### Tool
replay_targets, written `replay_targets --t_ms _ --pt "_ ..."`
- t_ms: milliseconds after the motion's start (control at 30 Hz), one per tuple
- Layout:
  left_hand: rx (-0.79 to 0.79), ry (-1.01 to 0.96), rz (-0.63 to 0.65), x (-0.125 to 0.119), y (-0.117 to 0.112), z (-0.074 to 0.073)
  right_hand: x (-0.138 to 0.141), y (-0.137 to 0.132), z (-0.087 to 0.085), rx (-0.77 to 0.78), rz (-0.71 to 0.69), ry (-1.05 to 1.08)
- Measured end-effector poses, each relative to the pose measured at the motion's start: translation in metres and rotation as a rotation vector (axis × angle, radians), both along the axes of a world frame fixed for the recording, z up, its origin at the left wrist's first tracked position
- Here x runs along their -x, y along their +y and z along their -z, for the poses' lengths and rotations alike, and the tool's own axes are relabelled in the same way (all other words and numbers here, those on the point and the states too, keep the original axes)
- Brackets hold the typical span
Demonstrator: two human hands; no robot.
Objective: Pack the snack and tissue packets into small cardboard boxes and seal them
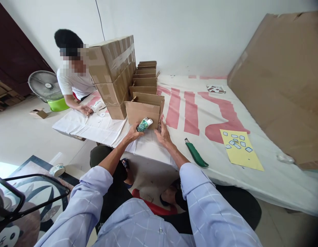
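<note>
My left hand is closed around a small green-and-white bottle, tilted with its white end up to the right. Just behind it, an open cardboard box stands on the cloth-covered table with its flaps raised. At the box's lower right corner is my right hand, its thumb in front and its fingers along the side, gripping it. The box's inside is hidden from here. To the right of my right hand lies a green utility knife.
Several more open boxes run back in a row beside a stack of taped cartons. A yellow sheet with stickers lies right, before a large cardboard panel. Across the table, a person works near a tape dispenser.
</note>
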State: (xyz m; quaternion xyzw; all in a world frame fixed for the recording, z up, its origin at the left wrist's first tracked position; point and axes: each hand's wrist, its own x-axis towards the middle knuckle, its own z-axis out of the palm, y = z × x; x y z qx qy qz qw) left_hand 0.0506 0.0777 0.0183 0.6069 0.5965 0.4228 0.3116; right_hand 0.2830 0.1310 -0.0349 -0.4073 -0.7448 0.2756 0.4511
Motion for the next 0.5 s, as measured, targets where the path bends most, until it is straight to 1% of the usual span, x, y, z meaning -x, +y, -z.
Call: replay_targets --t_ms 100,267,500 --pt "-0.012 0.023 0.039 -0.004 0.008 0.002 -0.006 0.002 0.010 0.035 0.037 0.018" --pt "-0.033 0.063 0.104 -0.011 0.020 0.003 -0.010 0.008 0.017 -0.013 0.013 0.018" --pt "-0.055 0.114 0.054 -0.004 0.047 0.003 -0.012 0.009 0.025 -0.074 0.013 -0.037"
